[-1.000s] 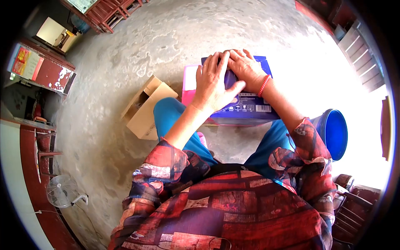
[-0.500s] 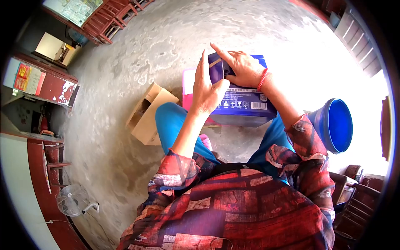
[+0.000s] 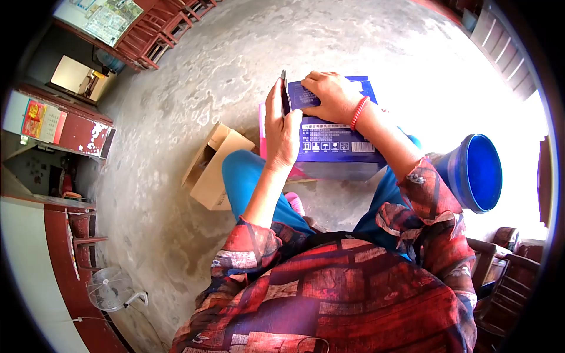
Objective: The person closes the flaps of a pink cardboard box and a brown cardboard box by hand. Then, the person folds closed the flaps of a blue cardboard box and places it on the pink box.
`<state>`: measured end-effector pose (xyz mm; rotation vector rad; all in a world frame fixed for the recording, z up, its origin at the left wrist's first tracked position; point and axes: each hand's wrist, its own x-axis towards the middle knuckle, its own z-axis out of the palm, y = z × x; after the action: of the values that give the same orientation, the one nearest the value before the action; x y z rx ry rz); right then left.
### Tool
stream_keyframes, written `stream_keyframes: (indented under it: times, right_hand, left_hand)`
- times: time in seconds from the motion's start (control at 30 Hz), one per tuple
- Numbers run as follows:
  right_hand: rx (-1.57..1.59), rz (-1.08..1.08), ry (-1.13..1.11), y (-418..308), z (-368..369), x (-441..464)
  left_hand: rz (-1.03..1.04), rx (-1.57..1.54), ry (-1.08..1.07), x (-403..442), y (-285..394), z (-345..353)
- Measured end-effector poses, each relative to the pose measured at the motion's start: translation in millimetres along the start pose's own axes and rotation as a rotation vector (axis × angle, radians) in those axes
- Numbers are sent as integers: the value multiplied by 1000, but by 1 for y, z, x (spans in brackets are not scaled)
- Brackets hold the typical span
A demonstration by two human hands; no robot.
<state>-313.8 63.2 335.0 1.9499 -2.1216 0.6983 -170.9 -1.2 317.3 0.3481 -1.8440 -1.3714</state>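
Observation:
A dark blue carton (image 3: 338,140) with white print and a barcode stands between my knees, over something pink (image 3: 262,141) at its left. My left hand (image 3: 281,132) is closed on a thin dark flat piece (image 3: 285,94), seen edge-on and upright at the carton's left side. On the carton's top rests my right hand (image 3: 333,97), palm down, with its fingers apart and a red band at the wrist. Whether anything lies beneath the right palm is hidden.
An open brown cardboard box (image 3: 219,167) lies tilted on the floor left of my knee. A blue bucket (image 3: 479,173) is to the right. At the lower left stands a fan (image 3: 110,289); wooden chairs (image 3: 154,32) are at the upper left.
My hands, earlier close together on the carton's top, have moved apart. The left has swung to the carton's left edge with the dark piece turned upright. The carton's printed top shows more.

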Motion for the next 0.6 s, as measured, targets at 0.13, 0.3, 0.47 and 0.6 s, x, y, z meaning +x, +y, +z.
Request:
stream_keyframes:
  times: [0.13, 0.3, 0.47, 0.6]
  right_hand:
    - [-19, -9, -42, 4, 4, 8]
    - [-32, 68, -43, 13, 5, 15]
    - [-53, 115, -31, 17, 4, 18]
    - [-12, 144, -12, 25, 3, 25]
  left_hand:
    - [19, 53, -14, 4, 0, 0]
    - [-36, -225, 0, 13, -14, 0]
    - [1, -97, 14, 11, -7, 2]
    - [31, 29, 29, 14, -1, 2]
